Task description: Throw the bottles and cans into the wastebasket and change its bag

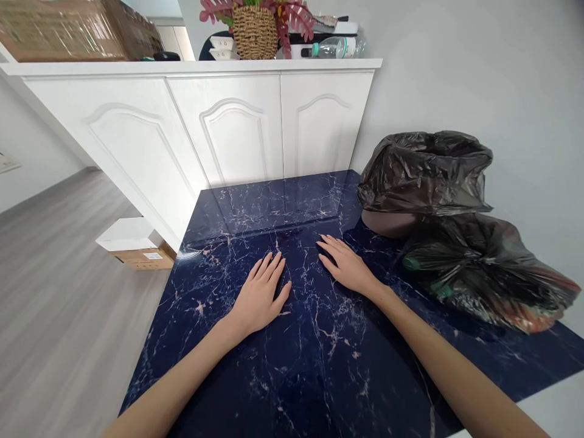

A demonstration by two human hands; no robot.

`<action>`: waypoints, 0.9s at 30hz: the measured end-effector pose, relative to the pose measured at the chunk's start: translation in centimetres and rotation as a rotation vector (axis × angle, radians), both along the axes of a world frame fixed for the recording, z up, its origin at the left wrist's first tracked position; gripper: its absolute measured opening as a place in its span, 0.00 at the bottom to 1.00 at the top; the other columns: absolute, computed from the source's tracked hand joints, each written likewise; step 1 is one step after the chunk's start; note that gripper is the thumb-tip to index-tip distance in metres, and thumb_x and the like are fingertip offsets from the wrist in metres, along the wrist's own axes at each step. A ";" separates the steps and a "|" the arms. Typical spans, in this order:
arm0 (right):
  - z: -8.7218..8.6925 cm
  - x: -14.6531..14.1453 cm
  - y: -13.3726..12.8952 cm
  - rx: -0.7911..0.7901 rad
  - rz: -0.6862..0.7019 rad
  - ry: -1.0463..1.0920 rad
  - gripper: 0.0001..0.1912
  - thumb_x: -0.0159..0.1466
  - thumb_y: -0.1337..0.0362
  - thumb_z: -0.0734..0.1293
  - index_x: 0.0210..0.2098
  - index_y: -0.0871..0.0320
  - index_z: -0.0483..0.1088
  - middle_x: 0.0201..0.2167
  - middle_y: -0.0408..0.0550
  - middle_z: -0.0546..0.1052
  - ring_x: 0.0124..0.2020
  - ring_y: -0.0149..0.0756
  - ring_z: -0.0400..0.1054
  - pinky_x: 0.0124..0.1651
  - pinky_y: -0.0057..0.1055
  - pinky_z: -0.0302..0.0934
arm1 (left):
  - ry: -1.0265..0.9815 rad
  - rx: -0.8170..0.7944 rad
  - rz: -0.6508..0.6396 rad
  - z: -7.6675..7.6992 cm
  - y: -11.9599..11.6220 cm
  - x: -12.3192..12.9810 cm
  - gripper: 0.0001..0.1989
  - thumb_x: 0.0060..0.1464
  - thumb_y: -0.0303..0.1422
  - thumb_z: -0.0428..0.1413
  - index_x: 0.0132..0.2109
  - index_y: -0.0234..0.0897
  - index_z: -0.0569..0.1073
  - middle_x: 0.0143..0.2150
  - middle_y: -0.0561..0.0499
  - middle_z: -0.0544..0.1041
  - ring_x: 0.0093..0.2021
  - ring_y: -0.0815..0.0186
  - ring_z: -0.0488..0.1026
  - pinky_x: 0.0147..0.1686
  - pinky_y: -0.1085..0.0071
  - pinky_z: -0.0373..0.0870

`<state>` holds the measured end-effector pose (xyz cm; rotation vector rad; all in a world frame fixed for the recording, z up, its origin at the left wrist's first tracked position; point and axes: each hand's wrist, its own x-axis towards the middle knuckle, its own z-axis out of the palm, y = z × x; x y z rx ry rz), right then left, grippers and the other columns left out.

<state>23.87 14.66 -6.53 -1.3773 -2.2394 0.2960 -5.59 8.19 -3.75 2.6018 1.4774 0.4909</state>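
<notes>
My left hand [261, 293] lies flat on a dark blue marble-patterned tabletop [292, 377], its fingers stretched forward and the thumb out to the side. To its right, my right hand [345, 263] also rests palm down on the same surface, fingers extended. Neither hand holds anything. Nearest to my right hand is a bin lined with a black plastic bag [424, 173], its brownish lower wall [390, 224] showing beneath the bag. In front of that bin sits a full, gathered black plastic bag [488, 274], with green and orange contents showing faintly through.
A white cabinet [241, 131] stands at the table's far edge. On its top are a large taped cardboard box [68, 30], a wicker basket [254, 31] with plants and a plastic bottle [340, 47]. Down on the floor at left is a smaller carton [137, 243].
</notes>
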 end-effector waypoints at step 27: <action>0.1 0.0 -0.2 0.001 0.001 -0.010 0.30 0.80 0.49 0.54 0.74 0.53 0.67 0.78 0.53 0.63 0.80 0.49 0.53 0.82 0.54 0.49 | -0.017 0.007 -0.001 -0.3 0.0 -0.1 0.33 0.77 0.49 0.45 0.81 0.46 0.56 0.83 0.48 0.56 0.83 0.48 0.49 0.81 0.42 0.49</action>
